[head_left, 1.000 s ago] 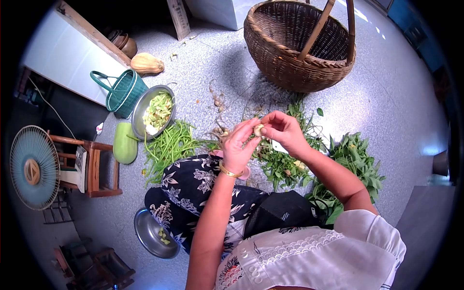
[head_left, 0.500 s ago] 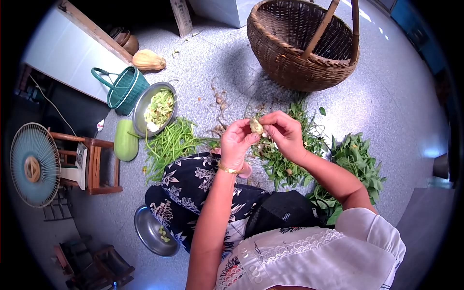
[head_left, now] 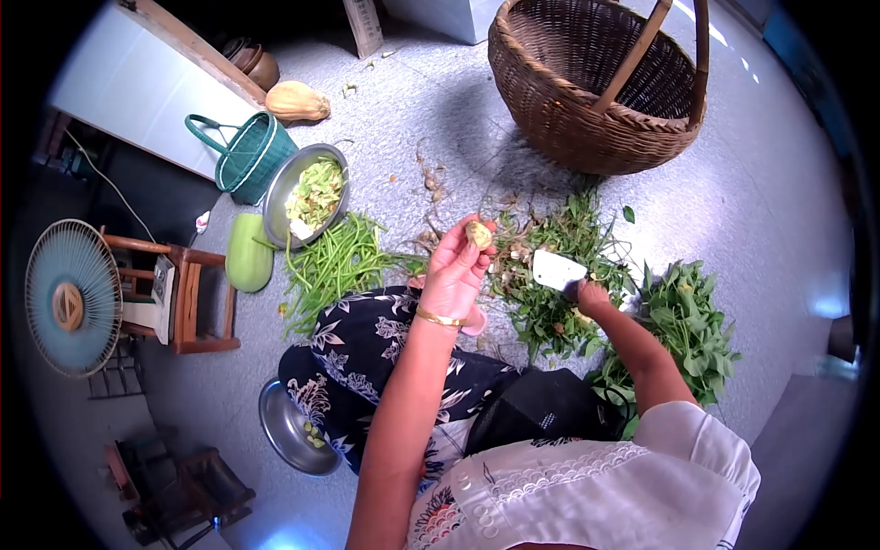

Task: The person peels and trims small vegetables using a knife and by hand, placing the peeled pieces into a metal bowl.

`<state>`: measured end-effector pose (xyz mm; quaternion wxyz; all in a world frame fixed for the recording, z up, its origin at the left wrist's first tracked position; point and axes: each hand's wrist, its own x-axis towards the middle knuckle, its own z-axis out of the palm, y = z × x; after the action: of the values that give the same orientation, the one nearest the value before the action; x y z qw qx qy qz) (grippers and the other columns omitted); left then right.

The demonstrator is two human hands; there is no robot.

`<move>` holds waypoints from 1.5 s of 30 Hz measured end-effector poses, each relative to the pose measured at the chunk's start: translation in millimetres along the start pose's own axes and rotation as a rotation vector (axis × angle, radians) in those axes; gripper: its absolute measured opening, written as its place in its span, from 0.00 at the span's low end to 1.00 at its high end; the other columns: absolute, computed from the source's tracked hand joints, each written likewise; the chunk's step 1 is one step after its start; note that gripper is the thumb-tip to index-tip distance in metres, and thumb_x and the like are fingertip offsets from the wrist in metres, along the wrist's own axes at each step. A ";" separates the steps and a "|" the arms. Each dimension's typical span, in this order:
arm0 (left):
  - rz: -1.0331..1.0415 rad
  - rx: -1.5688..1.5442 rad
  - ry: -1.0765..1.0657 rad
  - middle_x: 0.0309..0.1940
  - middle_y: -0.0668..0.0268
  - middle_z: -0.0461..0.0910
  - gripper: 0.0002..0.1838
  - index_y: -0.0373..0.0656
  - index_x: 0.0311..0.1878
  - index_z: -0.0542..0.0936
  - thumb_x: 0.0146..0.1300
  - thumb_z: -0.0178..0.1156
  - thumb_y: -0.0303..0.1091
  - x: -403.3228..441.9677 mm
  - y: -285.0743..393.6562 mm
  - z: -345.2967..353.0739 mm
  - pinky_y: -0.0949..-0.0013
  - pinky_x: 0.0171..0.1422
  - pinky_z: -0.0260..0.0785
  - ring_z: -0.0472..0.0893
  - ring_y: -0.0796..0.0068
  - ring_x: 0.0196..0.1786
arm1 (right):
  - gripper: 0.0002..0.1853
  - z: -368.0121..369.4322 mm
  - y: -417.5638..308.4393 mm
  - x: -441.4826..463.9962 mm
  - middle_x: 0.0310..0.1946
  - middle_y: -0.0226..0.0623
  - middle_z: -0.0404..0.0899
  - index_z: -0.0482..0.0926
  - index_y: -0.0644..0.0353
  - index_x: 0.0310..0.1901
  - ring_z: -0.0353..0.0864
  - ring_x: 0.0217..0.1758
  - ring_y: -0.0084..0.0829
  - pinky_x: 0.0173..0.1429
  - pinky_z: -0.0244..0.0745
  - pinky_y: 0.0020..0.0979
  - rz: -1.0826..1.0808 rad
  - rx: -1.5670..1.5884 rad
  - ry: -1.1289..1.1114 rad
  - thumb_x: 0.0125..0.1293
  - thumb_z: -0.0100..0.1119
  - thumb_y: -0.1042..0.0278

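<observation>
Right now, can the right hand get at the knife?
Likely yes: the right hand is at the handle end of the knife, whose blade shows uncovered over the greens. The grip itself is unclear.

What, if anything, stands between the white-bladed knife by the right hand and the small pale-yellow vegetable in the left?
Nothing visible stands between the white-bladed knife and the pale-yellow vegetable in the left hand; leafy green trimmings lie lower, on the floor.

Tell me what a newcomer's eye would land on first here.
Probably the big wicker basket at upper right. Then the left hand near the middle, holding a small pale piece, and the right hand at a white-bladed knife over greens. A round blue fan stands at far left.
</observation>
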<state>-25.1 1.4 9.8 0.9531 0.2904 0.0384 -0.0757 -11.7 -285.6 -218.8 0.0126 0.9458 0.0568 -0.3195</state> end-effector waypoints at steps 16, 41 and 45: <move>0.101 0.425 0.122 0.39 0.62 0.74 0.25 0.37 0.52 0.66 0.48 0.60 0.18 1.5 -3.9 7.5 0.76 0.45 0.69 0.74 0.77 0.41 | 0.24 -8.7 -8.9 -22.1 0.31 0.50 0.75 0.59 0.62 0.44 0.75 0.35 0.49 0.39 0.69 0.43 -0.086 0.426 0.411 0.45 0.53 0.62; 0.135 0.414 0.146 0.35 0.59 0.75 0.14 0.33 0.47 0.68 0.61 0.42 0.29 3.5 -0.5 -13.4 0.73 0.43 0.71 0.76 0.73 0.36 | 0.23 -191.6 -111.7 -135.3 0.13 0.31 0.60 0.73 0.57 0.48 0.64 0.13 0.28 0.16 0.60 0.30 -0.930 0.317 1.097 0.46 0.58 0.73; 0.167 0.552 0.132 0.36 0.59 0.75 0.14 0.32 0.47 0.68 0.61 0.42 0.29 2.9 -1.0 -10.4 0.74 0.43 0.71 0.76 0.73 0.38 | 0.22 -190.9 -111.9 -137.4 0.14 0.30 0.60 0.73 0.55 0.49 0.66 0.14 0.27 0.16 0.61 0.30 -0.888 0.303 1.084 0.47 0.58 0.71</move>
<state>-22.7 6.0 0.3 0.8365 0.5450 0.0541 0.0145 -18.0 -176.7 17.6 -0.2801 0.8504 0.3896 0.2159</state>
